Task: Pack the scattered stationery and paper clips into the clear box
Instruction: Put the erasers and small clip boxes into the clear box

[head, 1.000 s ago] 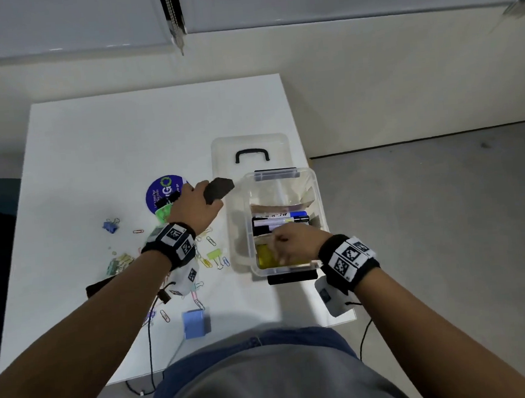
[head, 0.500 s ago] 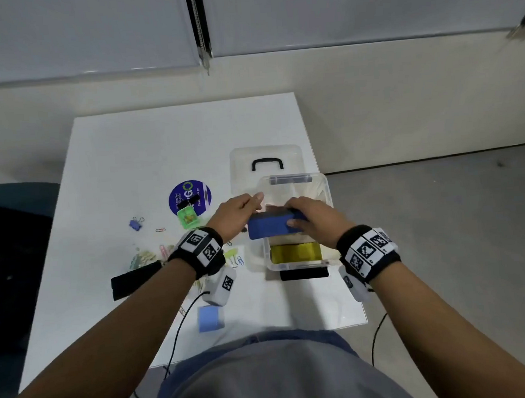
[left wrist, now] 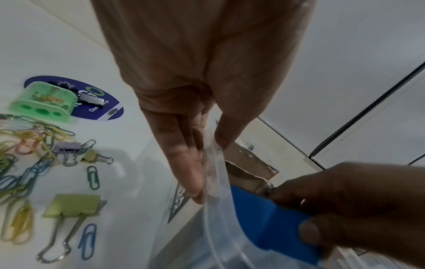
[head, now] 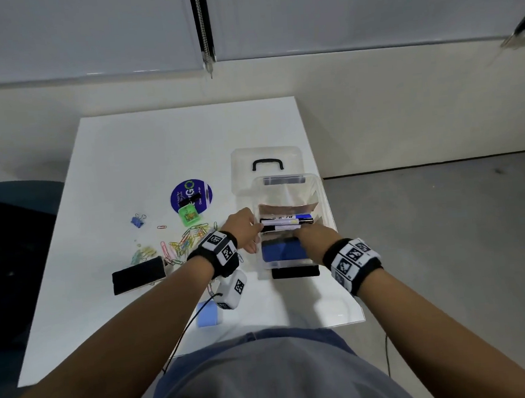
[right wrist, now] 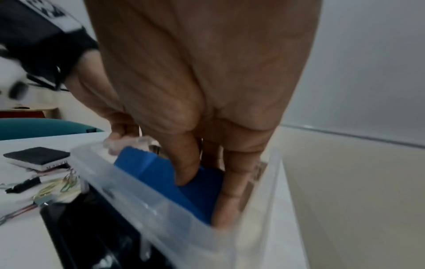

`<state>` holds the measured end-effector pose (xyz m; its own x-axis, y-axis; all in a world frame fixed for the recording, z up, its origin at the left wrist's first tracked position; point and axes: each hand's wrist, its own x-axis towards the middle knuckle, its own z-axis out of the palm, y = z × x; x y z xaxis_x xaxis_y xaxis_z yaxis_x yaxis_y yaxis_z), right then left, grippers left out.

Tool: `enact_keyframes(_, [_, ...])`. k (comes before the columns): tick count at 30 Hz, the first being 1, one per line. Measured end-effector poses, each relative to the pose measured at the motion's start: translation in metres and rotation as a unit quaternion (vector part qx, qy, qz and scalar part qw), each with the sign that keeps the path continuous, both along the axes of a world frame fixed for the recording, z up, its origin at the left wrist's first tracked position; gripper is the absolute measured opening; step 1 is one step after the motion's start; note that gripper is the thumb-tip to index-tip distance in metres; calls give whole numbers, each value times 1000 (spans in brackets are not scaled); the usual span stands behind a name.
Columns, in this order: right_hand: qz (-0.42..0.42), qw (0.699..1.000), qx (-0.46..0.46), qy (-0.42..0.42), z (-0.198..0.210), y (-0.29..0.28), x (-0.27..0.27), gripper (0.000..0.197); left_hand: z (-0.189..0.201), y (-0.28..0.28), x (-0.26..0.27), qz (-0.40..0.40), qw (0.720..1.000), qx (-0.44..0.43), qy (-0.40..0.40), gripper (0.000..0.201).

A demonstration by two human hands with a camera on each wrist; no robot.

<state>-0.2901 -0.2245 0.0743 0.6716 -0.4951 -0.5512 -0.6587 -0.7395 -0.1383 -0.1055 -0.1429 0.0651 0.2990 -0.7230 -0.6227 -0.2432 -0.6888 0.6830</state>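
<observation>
Though hidden overhead, thumb (left wrist: 226,134) inside clear box (left wrist: 216,182).

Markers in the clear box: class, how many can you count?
2. The blue-capped marker lies across the middle of the clear box; the second marker lies alongside it, nearer the person. More may be hidden deeper inside.

Office-like room: white desk (head: 144,151), teal chair (head: 10,200), blind cord (head: 203,24), bare grey floor (head: 444,216)

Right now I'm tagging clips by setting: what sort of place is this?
Probably an office or lab room: a plain white table with scattered coloured paper clips, bare grey concrete floor, and closed white roller blinds overhead.
</observation>
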Motion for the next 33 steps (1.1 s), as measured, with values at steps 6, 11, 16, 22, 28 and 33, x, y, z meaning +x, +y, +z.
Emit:
enact_keyframes(6, [25,997,-5,70,-11,3,23,36,3,6,5,24,1000,11,16,15])
enact_keyframes(11, [47,993,-76,76,-6,19,35,30,1,8,4,29,1000,3,11,16])
enact_keyframes(16, [39,997,-69,21,-15,25,33,36,-3,16,11,29,999,-1,13,16])
enact_keyframes(22, [51,996,-69,16,-12,29,41,30,-5,22,11,38,999,-18,30,16])
enact_keyframes(28, [37,994,9,102,-14,20,59,32,-11,23,13,48,997,-23,56,17])
enact_keyframes(33, [32,989,59,132,5,22,86,36,-18,38,40,31,996,-24,84,25])
